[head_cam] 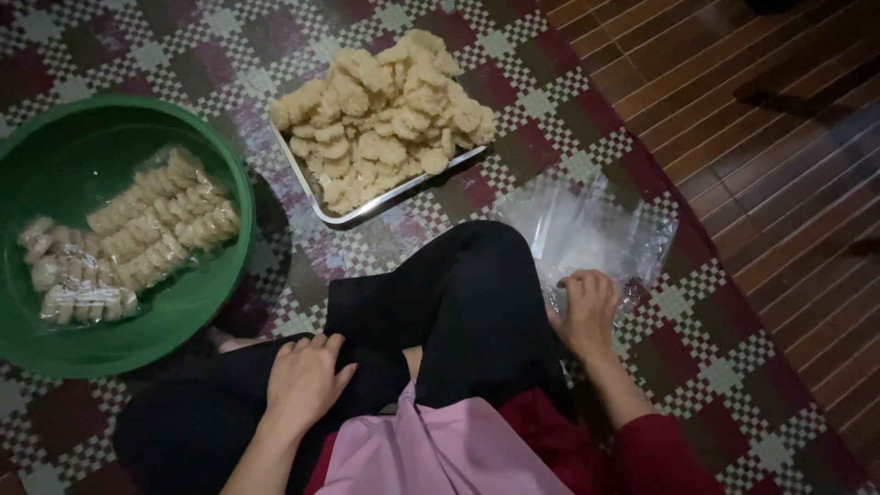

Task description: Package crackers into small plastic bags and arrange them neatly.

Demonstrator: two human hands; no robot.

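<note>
The right hand [587, 310] was seen lowered onto a stack of clear plastic bags [587, 234] that lay on the checked mat [568, 137], just beside the right knee; its fingers were curled down onto the near edge of the bags, touching them, though it could not be told whether a bag was actually pinched between them. The left hand [305, 378] was laid flat on the left thigh, fingers loosely spread and nothing held in it. The 2 hands were kept well apart, with the black trouser leg [458, 302] between them. Ahead of the knees, a rectangular metal tray [316, 206] was set at a slant on the mat, and pale round crackers [385, 119] were heaped on it (piled well above its rim). To the left, a large green basin [197, 307] was placed on the mat, and packed bags of crackers [128, 243] were laid inside it in rows. A pink cloth [440, 449] was draped at the lap, and a dark red sleeve [655, 454] covered the right forearm. Brown wooden floorboards [761, 119] were visible beyond the mat on the right.
</note>
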